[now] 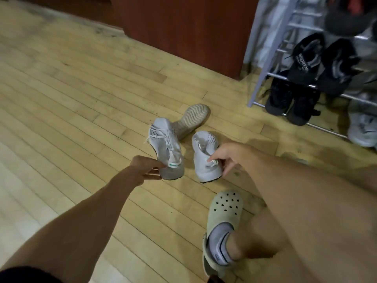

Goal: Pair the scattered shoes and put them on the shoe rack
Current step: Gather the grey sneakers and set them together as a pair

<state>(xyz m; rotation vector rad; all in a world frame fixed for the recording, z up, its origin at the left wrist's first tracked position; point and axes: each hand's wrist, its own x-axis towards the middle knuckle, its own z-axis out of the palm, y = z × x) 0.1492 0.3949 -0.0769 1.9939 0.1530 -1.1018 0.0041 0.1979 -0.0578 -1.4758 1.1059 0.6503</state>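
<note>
Two white knit sneakers lie heel-toward-me on the wood floor. My left hand [145, 167] grips the heel of the left white sneaker [166, 144]. My right hand [226, 157] holds the heel of the right white sneaker [206, 158], thumb inside the collar. A third shoe [192, 120] lies on its side behind them, its tan sole facing me. The metal shoe rack [265, 58] stands at the upper right.
Black sneakers [306, 58] sit on the rack's shelves, more black shoes [291, 101] on the lowest level, a grey one [363, 127] at the far right. A red-brown cabinet [183, 31] stands behind. My foot in a beige clog [222, 219] is at lower right.
</note>
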